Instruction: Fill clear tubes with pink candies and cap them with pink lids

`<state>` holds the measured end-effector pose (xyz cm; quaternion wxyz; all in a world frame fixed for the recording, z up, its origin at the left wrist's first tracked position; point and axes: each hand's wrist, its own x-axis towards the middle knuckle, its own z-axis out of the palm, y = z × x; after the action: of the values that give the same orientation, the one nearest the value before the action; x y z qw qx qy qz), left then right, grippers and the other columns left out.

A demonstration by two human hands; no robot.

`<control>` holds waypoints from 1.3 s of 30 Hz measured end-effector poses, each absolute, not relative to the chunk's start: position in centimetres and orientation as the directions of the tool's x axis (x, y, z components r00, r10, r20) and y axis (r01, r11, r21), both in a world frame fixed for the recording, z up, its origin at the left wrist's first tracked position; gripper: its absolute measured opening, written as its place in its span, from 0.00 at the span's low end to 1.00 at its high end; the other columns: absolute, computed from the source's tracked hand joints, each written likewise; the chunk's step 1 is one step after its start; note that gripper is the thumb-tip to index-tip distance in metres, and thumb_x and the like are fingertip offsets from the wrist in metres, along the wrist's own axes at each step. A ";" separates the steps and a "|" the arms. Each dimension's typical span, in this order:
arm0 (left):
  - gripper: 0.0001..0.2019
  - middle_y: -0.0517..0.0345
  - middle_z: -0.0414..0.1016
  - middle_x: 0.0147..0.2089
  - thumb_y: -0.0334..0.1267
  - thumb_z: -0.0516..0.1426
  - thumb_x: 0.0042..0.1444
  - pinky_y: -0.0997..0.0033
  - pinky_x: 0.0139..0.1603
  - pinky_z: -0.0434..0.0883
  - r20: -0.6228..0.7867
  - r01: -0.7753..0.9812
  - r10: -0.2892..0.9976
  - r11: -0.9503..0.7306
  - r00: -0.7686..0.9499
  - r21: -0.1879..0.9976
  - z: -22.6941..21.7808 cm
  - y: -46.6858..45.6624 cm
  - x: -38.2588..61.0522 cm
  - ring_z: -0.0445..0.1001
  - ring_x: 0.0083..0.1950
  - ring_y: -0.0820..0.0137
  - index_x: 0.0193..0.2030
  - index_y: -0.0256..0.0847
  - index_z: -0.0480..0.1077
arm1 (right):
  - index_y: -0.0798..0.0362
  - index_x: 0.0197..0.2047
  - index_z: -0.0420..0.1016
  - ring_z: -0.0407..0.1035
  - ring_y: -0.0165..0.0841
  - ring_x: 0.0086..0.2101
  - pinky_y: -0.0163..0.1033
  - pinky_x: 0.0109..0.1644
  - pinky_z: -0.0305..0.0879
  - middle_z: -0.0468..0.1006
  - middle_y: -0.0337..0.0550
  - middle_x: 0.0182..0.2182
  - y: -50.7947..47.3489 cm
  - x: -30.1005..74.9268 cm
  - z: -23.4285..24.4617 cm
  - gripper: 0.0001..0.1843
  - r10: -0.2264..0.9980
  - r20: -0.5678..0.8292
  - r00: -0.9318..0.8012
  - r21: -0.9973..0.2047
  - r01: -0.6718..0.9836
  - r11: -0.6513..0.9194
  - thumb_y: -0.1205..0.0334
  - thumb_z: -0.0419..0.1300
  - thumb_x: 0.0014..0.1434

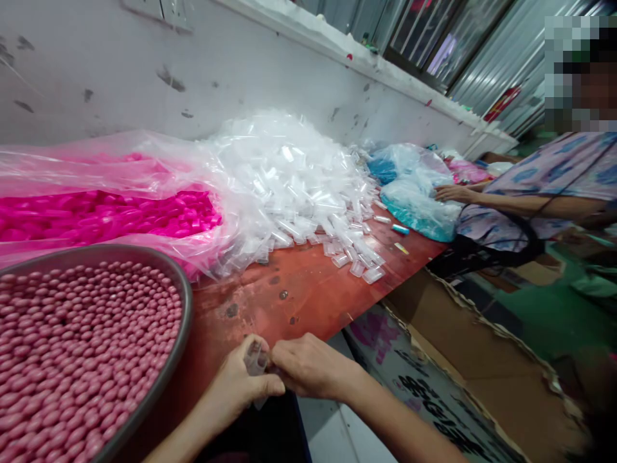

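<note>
At the near edge of the red table, my left hand is closed around a clear plastic tube, possibly more than one. My right hand meets it from the right with fingers curled and pressed together; whatever is in them is hidden. Left of my hands sits a large dark basin full of pink round beads or balls. Beyond them, a big heap of similar clear plastic tubes lies on the table, with several loose ones at its front edge.
Behind the basin lies a clear bag of bright pink plastic pieces. A blue-filled bag is at the far right, touched by a co-worker's hand. An open cardboard box stands below the red table's right edge.
</note>
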<state>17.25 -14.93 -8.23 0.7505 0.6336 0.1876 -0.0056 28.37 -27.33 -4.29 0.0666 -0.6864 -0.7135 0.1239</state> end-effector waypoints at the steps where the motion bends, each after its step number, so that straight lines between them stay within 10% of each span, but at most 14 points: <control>1: 0.21 0.65 0.68 0.26 0.39 0.66 0.32 0.76 0.27 0.61 -0.277 0.239 0.228 0.181 0.933 0.954 -8.3 -15.1 17.2 0.66 0.27 0.73 0.32 0.40 0.61 | 0.53 0.43 0.65 0.70 0.31 0.29 0.32 0.24 0.54 0.76 0.41 0.33 -27.2 28.2 -4.4 0.10 0.996 -0.092 -0.004 -0.274 0.962 -0.022 0.62 0.55 0.56; 6: 0.21 0.65 0.69 0.23 0.33 0.62 0.36 0.75 0.26 0.63 -0.328 0.319 0.296 0.079 0.897 0.944 -8.4 -15.8 16.7 0.66 0.23 0.73 0.41 0.38 0.66 | 0.49 0.44 0.65 0.73 0.32 0.33 0.31 0.31 0.63 0.78 0.37 0.34 -27.6 32.6 -4.1 0.25 0.958 -0.147 0.247 -0.286 0.916 -0.280 0.47 0.63 0.46; 10: 0.30 0.62 0.70 0.27 0.39 0.63 0.37 0.75 0.25 0.66 -0.329 0.203 0.482 0.296 0.812 0.934 -8.3 -15.4 16.7 0.69 0.24 0.73 0.50 0.38 0.61 | 0.54 0.52 0.65 0.68 0.36 0.47 0.41 0.48 0.63 0.73 0.51 0.49 -28.7 41.3 -4.0 0.17 0.797 0.045 0.603 0.005 0.797 -0.604 0.70 0.48 0.60; 20: 0.37 0.55 0.71 0.40 0.41 0.65 0.39 0.74 0.26 0.70 -0.270 0.037 0.637 0.354 0.722 0.935 -6.6 -14.0 16.7 0.74 0.33 0.68 0.56 0.41 0.56 | 0.62 0.42 0.72 0.69 0.44 0.44 0.46 0.47 0.62 0.75 0.60 0.40 -29.2 47.1 -6.1 0.14 0.781 0.082 0.619 0.096 0.776 -0.624 0.68 0.48 0.60; 27: 0.35 0.54 0.71 0.42 0.39 0.64 0.42 0.75 0.28 0.70 -0.256 -0.044 0.665 0.399 0.702 0.916 -6.6 -13.8 17.1 0.74 0.32 0.71 0.57 0.41 0.55 | 0.56 0.51 0.67 0.71 0.35 0.42 0.38 0.45 0.68 0.76 0.51 0.43 -25.3 36.0 -6.7 0.17 0.885 0.155 0.438 -0.164 0.895 -0.414 0.62 0.46 0.63; 33: 0.34 0.54 0.74 0.40 0.34 0.65 0.41 0.65 0.47 0.69 -0.196 -0.138 0.718 0.379 0.668 0.915 -7.2 -13.7 16.9 0.74 0.43 0.65 0.55 0.40 0.57 | 0.52 0.64 0.51 0.61 0.38 0.55 0.47 0.57 0.61 0.65 0.52 0.56 -24.4 27.1 -6.6 0.27 0.948 0.242 0.209 -0.645 0.764 -0.003 0.64 0.47 0.62; 39: 0.41 0.60 0.72 0.35 0.32 0.67 0.36 0.65 0.44 0.69 -0.203 -0.051 0.604 0.377 0.771 0.925 -7.1 -13.8 16.0 0.73 0.38 0.68 0.59 0.39 0.56 | 0.49 0.49 0.70 0.70 0.37 0.43 0.42 0.49 0.67 0.73 0.46 0.42 -24.7 30.5 -6.1 0.20 0.974 0.087 0.210 -0.822 0.567 -0.049 0.53 0.62 0.53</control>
<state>15.98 -13.77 -7.13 0.7856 0.5180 0.2666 0.2084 30.47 -24.67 -6.05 0.3868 -0.6747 -0.5710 0.2628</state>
